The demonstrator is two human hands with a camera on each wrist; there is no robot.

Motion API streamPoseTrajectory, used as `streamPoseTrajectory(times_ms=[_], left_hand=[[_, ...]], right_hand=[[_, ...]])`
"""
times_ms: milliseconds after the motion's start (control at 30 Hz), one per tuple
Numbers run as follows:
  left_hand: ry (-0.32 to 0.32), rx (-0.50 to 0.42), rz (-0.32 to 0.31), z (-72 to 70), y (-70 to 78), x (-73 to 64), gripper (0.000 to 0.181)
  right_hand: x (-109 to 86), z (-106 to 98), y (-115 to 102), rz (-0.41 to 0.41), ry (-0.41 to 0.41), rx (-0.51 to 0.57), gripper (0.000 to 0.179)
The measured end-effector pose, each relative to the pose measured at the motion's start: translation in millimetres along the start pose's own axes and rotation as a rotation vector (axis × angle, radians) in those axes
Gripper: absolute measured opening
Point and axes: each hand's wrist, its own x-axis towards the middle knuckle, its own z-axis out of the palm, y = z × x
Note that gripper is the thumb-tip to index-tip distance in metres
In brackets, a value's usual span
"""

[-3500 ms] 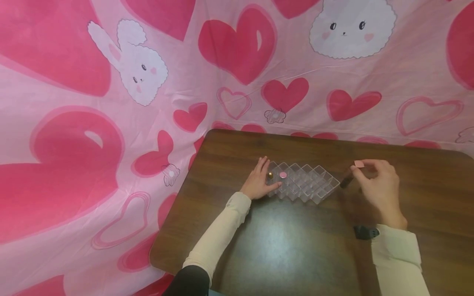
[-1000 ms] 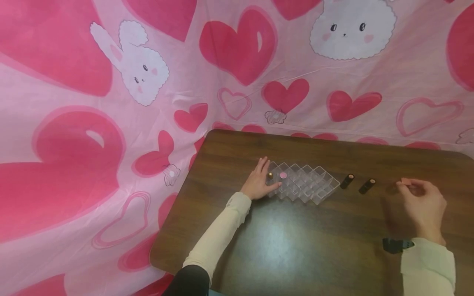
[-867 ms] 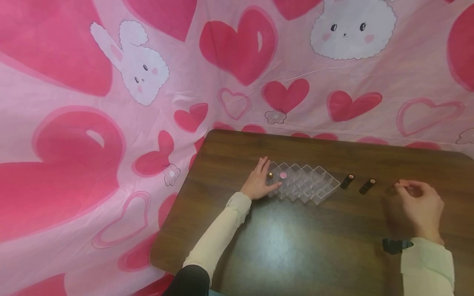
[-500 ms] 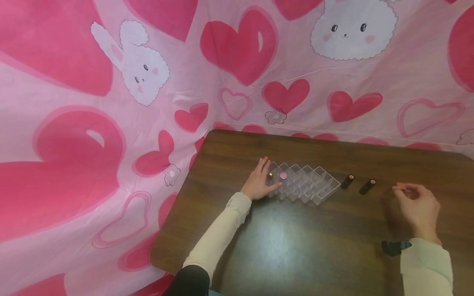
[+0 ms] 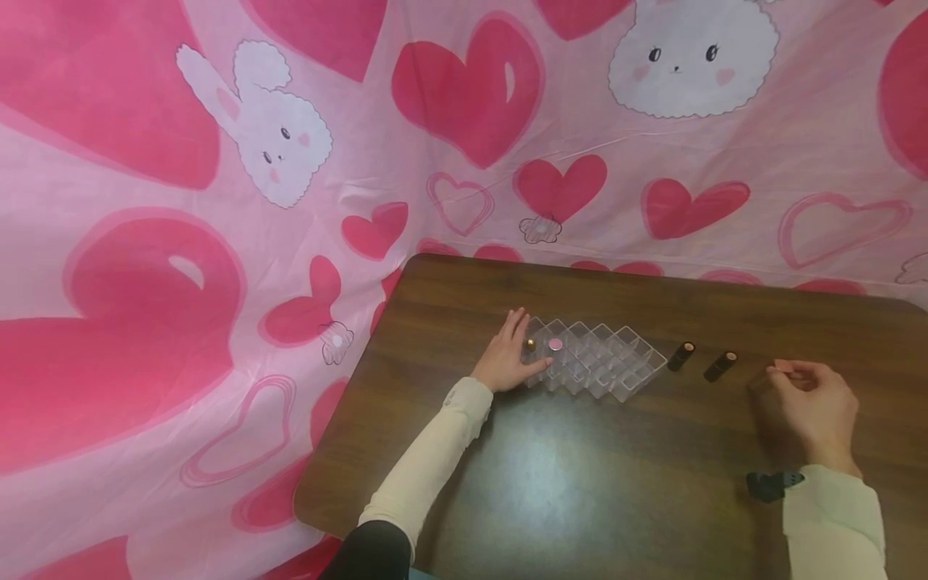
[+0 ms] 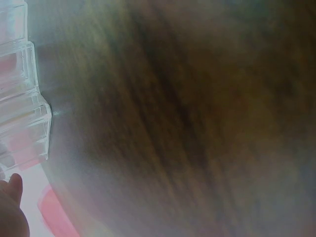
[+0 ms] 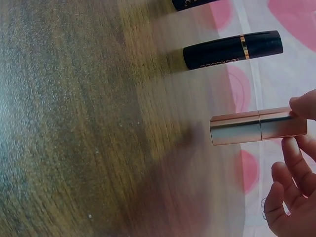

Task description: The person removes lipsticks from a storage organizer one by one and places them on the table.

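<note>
My right hand (image 5: 819, 407) pinches a rose-gold lipstick tube (image 7: 256, 127) by its top end, between thumb and fingers, at the right of the table. In the right wrist view the tube shows whole, a thin seam round its middle. Left of that hand stand two black lipstick tubes (image 5: 681, 356), the nearer one (image 7: 232, 50) with a gold band. My left hand (image 5: 503, 358) rests at the left end of a clear lipstick organizer (image 5: 609, 362), fingers straight and thumb along its front. Inside the organizer sit a gold-topped item (image 5: 530, 344) and a pink-topped one (image 5: 555, 345).
The brown wooden table (image 5: 536, 475) has rounded corners. A pink cloth with hearts and rabbits (image 5: 464, 97) hangs behind it and along its left side. A dark wrist strap (image 5: 774, 485) sits by the right sleeve.
My right hand has moved right from beside the organizer, uncovering the second black tube. Over the last second it has shifted slightly left and toward me. The left hand stays in place.
</note>
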Motion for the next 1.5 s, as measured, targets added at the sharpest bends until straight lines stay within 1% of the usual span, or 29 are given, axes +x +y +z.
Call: streamPoseTrajectory(times_ms=[133,333,467,667,833,1067,1233,1500], left_hand=[[0.000,0.001,0.002,0.0,-0.3,-0.3,0.095],[0.003,0.000,0.007,1.2,-1.4,0.2,0.096],[0.005,0.000,0.008,2.5,-2.3,0.7,0.096],[0.016,0.004,0.008,3.4,-3.2,0.5,0.096],[0.006,0.006,0.009,4.4,-3.0,0.1,0.097],[0.009,0.003,0.006,2.4,-2.3,0.2,0.095],[0.004,0.007,0.004,1.3,-2.2,0.3,0.095],[0.001,0.001,0.002,1.4,-2.1,0.2,0.095]], right_hand=[[0.4,0.7,-0.3,-0.003,-0.008,-0.011,0.045],[0.9,1.8,0.4,-0.012,-0.005,-0.020,0.043],[0.3,2.2,1.4,-0.007,-0.022,-0.028,0.043],[-0.9,3.2,4.9,-0.009,-0.052,-0.049,0.048],[-0.4,2.9,6.4,0.005,-0.071,-0.043,0.048],[0.4,3.6,6.9,0.005,-0.067,-0.059,0.052],[0.0,4.2,7.4,-0.002,-0.057,-0.069,0.052],[1.2,1.7,3.4,0.024,-0.043,-0.020,0.056]])
